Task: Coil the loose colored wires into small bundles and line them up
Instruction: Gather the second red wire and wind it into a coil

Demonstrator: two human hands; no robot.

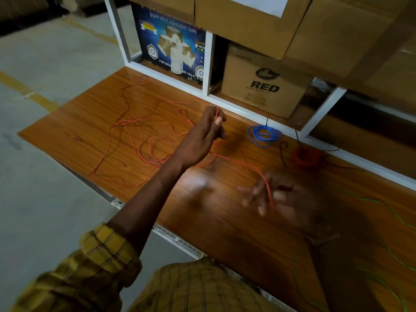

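A long loose orange wire [139, 140] sprawls in loops over the left half of the wooden table [74, 122]. My left hand [208, 131] is raised above the table's middle and pinches this wire between thumb and fingers. The wire runs from there to my right hand [267, 194], which is blurred, with spread fingers and the wire lying across them. A coiled blue bundle [264, 135] and a coiled red bundle [305, 157] lie side by side near the back edge. Loose green wire [391, 212] trails at the right.
A white shelf frame [209, 64] rises along the table's back edge, holding a blue tape carton [171, 43] and brown cartons [265, 84]. Thin black wire [283, 152] lies by the red bundle. Concrete floor [45, 64] drops off to the left.
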